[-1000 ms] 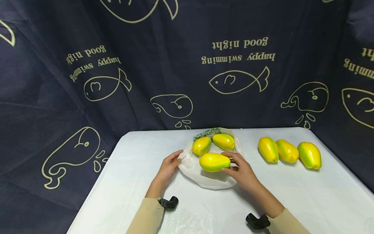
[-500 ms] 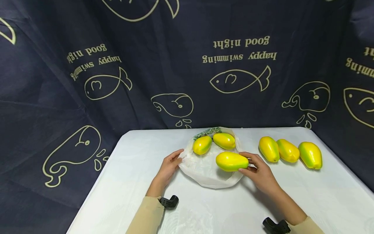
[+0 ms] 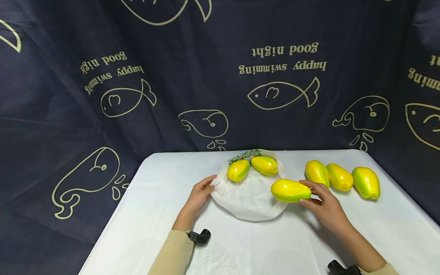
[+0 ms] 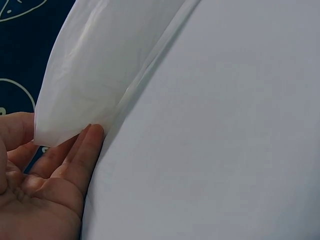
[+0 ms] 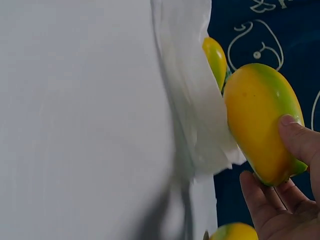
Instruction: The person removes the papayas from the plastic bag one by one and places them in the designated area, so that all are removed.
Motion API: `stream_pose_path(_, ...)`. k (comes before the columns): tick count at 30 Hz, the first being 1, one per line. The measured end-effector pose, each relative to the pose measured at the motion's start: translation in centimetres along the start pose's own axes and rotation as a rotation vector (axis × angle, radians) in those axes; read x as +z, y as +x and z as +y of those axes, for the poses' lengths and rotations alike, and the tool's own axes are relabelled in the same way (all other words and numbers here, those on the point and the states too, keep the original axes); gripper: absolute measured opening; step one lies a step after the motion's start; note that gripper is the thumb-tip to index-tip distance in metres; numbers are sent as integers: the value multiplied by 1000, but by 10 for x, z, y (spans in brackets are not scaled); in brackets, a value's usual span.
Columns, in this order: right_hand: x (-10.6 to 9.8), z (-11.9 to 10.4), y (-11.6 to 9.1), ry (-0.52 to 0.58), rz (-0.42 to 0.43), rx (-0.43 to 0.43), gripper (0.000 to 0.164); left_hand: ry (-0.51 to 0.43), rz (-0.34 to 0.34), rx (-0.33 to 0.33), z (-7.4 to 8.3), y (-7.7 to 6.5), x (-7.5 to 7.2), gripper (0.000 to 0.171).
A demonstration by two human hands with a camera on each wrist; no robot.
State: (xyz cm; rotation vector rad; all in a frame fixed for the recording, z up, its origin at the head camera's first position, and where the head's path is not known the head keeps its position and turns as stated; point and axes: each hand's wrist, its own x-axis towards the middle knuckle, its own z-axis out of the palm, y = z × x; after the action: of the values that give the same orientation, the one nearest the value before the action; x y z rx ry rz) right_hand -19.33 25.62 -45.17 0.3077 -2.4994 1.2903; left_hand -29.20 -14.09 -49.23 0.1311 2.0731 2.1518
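Note:
A white plastic bag [image 3: 252, 214] lies spread with its mouth wide, a green leaf print on its far side. Two yellow-green papayas [image 3: 238, 170] rest in its far part. My left hand [image 3: 198, 194] pinches the bag's left rim between thumb and fingers, as the left wrist view of the hand [image 4: 55, 180] also shows. Above the bag's right rim, my right hand [image 3: 326, 206] grips another papaya [image 3: 290, 190] by its right end. In the right wrist view the thumb lies on one side of this papaya [image 5: 260, 120], with fingers beneath its lower end.
Three more papayas [image 3: 339, 177] lie side by side on the white table [image 3: 247, 248], to the right of the bag. A dark blue curtain [image 3: 192, 76] with fish and whale drawings hangs behind the table's far edge.
My right hand has moved to the right with its papaya, from over the middle of the bag to its right rim. The left hand has stayed at the left rim.

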Motion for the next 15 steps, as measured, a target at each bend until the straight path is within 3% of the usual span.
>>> stream_pose_path(15, -38, 35, -15, -119, 59, 68, 57, -3, 10, -4, -1, 1, 0, 44)
